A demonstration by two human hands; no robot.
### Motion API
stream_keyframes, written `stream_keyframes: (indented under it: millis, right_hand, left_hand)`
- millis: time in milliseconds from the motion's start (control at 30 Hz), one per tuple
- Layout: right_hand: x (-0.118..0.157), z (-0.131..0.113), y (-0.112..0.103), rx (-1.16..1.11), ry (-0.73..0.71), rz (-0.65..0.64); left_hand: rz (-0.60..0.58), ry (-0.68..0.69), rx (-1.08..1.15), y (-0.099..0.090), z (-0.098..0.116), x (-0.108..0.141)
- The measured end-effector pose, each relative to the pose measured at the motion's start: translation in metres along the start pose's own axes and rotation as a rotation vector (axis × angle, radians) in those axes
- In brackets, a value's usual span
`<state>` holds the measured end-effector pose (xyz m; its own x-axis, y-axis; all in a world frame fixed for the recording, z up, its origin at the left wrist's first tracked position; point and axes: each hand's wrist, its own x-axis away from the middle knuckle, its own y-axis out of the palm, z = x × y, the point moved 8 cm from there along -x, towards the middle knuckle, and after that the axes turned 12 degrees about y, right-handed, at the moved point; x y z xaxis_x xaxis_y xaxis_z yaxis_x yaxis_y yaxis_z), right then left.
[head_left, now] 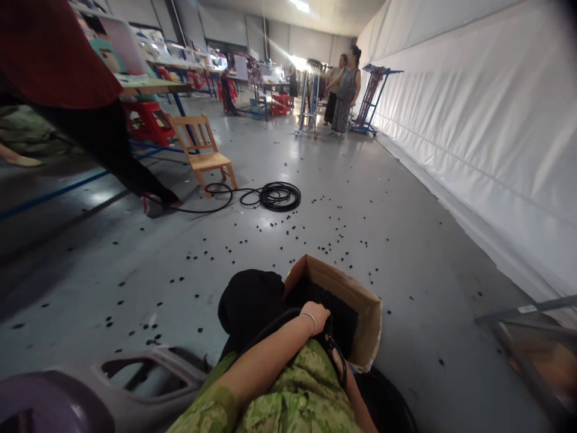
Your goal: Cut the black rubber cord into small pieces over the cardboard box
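Observation:
A length of black rubber tube (pixel 270 325) runs across my lap and up to my hands. My left hand (pixel 317 316), with a pale bracelet at the wrist, is closed on it, fingers turned away from view. Just below it, my right hand (pixel 338 362) is closed at a bend of the tube, its fingers partly hidden. Both hands are over the near side of an open cardboard box (pixel 370 325) between my knees. Inside the box lies a heap of small black pieces (pixel 322 294), too dark to make out singly.
Small black rings lie scattered over the grey floor. Ahead is a coil of black tube (pixel 279 197) beside a wooden chair (pixel 205 153). A person in red (pixel 54 60) stands at left, near a grey plastic chair (pixel 153 367). White sheeting (pixel 487 120) lines the right.

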<state>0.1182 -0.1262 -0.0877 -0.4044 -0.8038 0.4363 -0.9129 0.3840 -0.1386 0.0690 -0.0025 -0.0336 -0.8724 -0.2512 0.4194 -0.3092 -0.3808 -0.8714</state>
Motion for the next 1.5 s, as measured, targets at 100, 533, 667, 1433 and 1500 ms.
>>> stream_keyframes:
  millis: [100, 533, 667, 1433, 1500]
  right_hand:
    - [-0.009, 0.023, 0.001, -0.060, 0.063, -0.046]
    - [0.006, 0.007, -0.003, -0.024, 0.067, -0.005]
    - [0.004, 0.010, -0.002, -0.003, 0.051, -0.004]
    - [-0.002, 0.015, 0.003, 0.100, 0.009, 0.020]
    - [-0.002, 0.015, 0.003, 0.102, 0.006, 0.029]
  left_hand:
    - [-0.013, -0.027, 0.020, 0.001, -0.003, 0.001]
    - [0.058, -0.154, 0.296, -0.006, -0.016, 0.006]
    - [0.026, -0.136, 0.309, -0.007, -0.016, 0.005]
    - [-0.011, -0.165, 0.303, -0.007, -0.015, 0.009]
    - [-0.012, -0.171, 0.307, -0.007, -0.016, 0.009]
